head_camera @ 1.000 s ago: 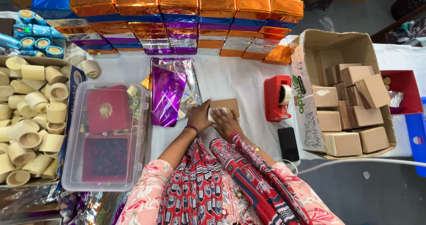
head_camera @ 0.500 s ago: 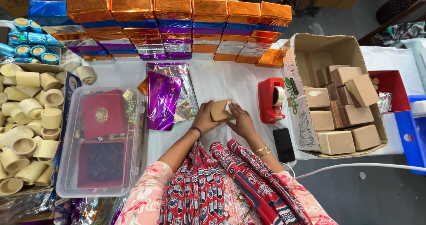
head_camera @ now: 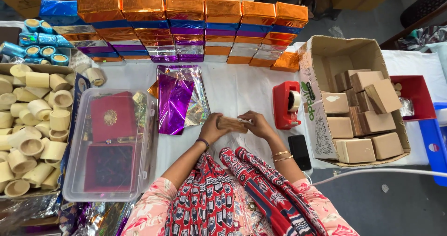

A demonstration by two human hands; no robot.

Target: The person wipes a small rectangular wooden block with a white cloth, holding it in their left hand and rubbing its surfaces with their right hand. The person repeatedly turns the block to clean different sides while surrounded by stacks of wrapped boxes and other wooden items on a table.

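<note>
Right now your left hand (head_camera: pixel 213 129) and right hand (head_camera: pixel 257 124) pinch a small tan box (head_camera: pixel 231 124) between them, just above the white table (head_camera: pixel 242 89). Purple foil (head_camera: pixel 176 101) lies just left — a red tape dispenser (head_camera: pixel 286 104) just right. Behind runs a wall of orange, blue and purple packs (head_camera: pixel 186 26); a carton (head_camera: pixel 335 50) of tan boxes sits at right.

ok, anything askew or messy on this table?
Mostly tidy. The plain boxes in the cardboard carton are jumbled, several tilted. One orange foil box sits apart from the stacked wall. Both hands, left and right, hold a small brown box.
</note>
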